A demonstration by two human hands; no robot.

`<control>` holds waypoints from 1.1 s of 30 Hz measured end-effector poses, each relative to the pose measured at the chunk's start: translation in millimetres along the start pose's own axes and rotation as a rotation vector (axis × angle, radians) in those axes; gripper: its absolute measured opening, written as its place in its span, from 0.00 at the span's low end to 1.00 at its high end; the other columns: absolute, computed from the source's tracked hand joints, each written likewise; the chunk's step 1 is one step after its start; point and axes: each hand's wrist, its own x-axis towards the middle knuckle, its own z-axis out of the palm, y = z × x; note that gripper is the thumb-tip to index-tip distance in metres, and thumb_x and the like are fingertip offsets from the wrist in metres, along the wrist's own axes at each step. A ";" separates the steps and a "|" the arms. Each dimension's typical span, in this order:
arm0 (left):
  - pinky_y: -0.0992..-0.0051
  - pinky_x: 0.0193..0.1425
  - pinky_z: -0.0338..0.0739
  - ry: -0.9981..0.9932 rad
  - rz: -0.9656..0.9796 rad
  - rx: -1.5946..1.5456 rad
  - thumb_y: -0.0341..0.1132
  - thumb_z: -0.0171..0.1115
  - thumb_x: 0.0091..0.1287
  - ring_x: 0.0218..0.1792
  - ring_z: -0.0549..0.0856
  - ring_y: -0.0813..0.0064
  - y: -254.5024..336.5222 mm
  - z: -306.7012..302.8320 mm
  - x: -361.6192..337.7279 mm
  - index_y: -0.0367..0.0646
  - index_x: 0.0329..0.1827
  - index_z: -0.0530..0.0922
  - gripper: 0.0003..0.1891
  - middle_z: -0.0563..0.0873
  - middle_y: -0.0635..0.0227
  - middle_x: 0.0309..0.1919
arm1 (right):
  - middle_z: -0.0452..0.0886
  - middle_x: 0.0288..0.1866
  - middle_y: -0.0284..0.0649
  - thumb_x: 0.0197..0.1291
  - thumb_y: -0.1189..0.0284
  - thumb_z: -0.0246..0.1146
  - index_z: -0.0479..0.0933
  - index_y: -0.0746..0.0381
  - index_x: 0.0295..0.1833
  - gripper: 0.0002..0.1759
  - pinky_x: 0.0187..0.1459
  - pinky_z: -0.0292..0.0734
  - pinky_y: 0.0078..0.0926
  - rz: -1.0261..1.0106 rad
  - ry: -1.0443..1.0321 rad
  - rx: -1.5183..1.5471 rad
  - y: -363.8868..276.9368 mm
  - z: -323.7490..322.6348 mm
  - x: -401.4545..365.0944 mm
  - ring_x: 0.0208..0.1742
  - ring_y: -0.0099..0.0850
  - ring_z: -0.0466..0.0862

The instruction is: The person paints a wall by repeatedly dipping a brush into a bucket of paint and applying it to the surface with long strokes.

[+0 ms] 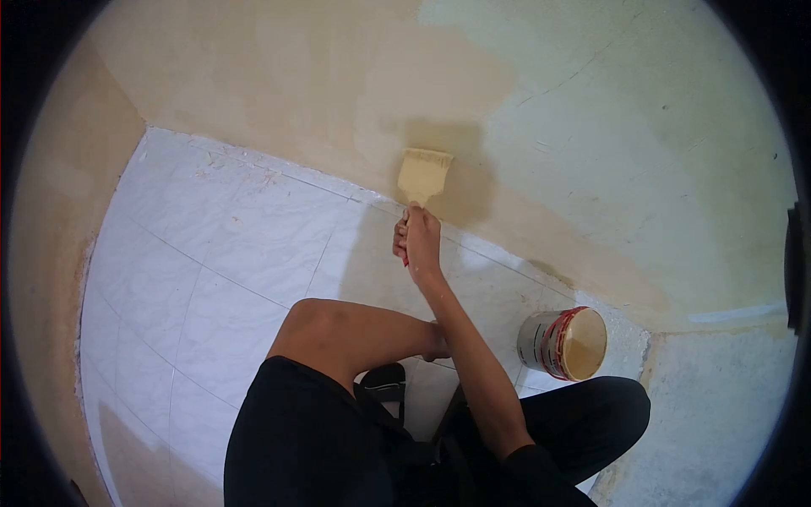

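Head view: right hand (420,242) mid-frame, fingers (400,240) closed round the handle of a wide flat brush (425,176), no slack visible. Grip is right up by the brush head. Brush lies directly above the hand in the frame; long axis runs close to straight up, tipped slightly right, bristle edge on the far end from the fingers.

Key relation: bristles to wall (617,160). Brush shows against it with a dark shadow alongside, so near; touching or just clear, can't tell from where I'm standing. Wall is beige on the left and around the brush, pale green toward upper right.

Bucket (536,342) with red banding is on the floor (245,245), right of centre and below the brush, well apart from it. Beige inside too.

Left hand: can't make it out. Bare limb (372,332) runs behind the right forearm (469,346), far end mostly hidden, so no call on those fingers. Right one has the brush.
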 end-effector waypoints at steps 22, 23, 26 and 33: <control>0.62 0.70 0.56 -0.107 -0.055 0.052 0.38 0.70 0.45 0.67 0.65 0.59 -13.7 41.4 37.9 0.54 0.65 0.67 0.39 0.69 0.65 0.66 | 0.63 0.16 0.31 0.72 0.57 0.44 0.67 0.61 0.31 0.21 0.17 0.59 0.20 -0.158 0.135 -0.075 10.6 -19.9 -2.9 0.15 0.21 0.63; 0.62 0.68 0.57 -0.122 -0.057 0.057 0.38 0.70 0.46 0.66 0.66 0.59 -9.7 36.4 35.7 0.54 0.65 0.68 0.38 0.69 0.65 0.65 | 0.64 0.18 0.30 0.72 0.59 0.43 0.66 0.62 0.32 0.20 0.19 0.57 0.18 -0.359 0.176 -0.197 12.1 -18.2 -8.8 0.17 0.19 0.62; 0.61 0.64 0.62 -0.135 -0.059 0.070 0.38 0.70 0.46 0.63 0.69 0.60 -5.7 24.4 31.2 0.53 0.62 0.70 0.35 0.72 0.66 0.63 | 0.65 0.21 0.30 0.73 0.62 0.42 0.66 0.63 0.37 0.17 0.21 0.57 0.16 -0.671 0.250 -0.405 -3.0 -9.2 -23.0 0.21 0.18 0.62; 0.59 0.54 0.72 -0.113 -0.083 0.059 0.36 0.70 0.49 0.57 0.76 0.62 -16.7 28.7 47.7 0.51 0.56 0.76 0.28 0.77 0.66 0.57 | 0.68 0.25 0.32 0.71 0.70 0.49 0.63 0.67 0.49 0.10 0.24 0.63 0.15 -0.940 0.372 -0.446 -43.6 -12.4 -15.3 0.24 0.16 0.66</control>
